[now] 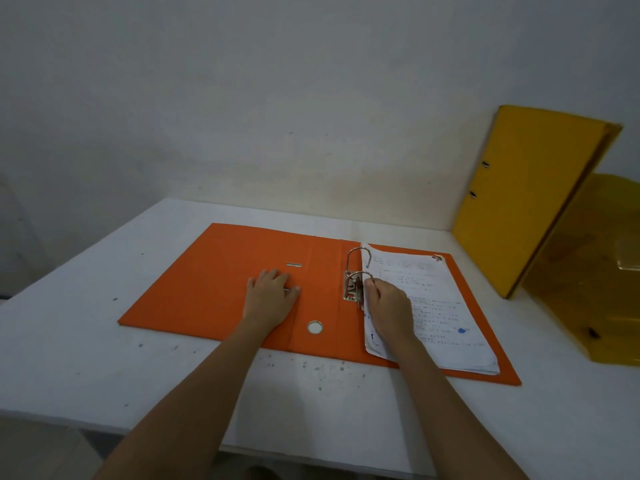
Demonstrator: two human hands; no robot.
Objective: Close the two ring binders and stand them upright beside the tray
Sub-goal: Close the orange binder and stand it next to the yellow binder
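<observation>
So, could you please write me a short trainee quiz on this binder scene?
1. True or false: the orange binder lies open on the table.
2. Which hand is at the ring mechanism? A) left B) right
3. What leans closed beside the tray?

Key:
1. True.
2. B: the right hand is at the rings by the papers; the left hand lies flat on the cover.
3. The yellow binder.
</observation>
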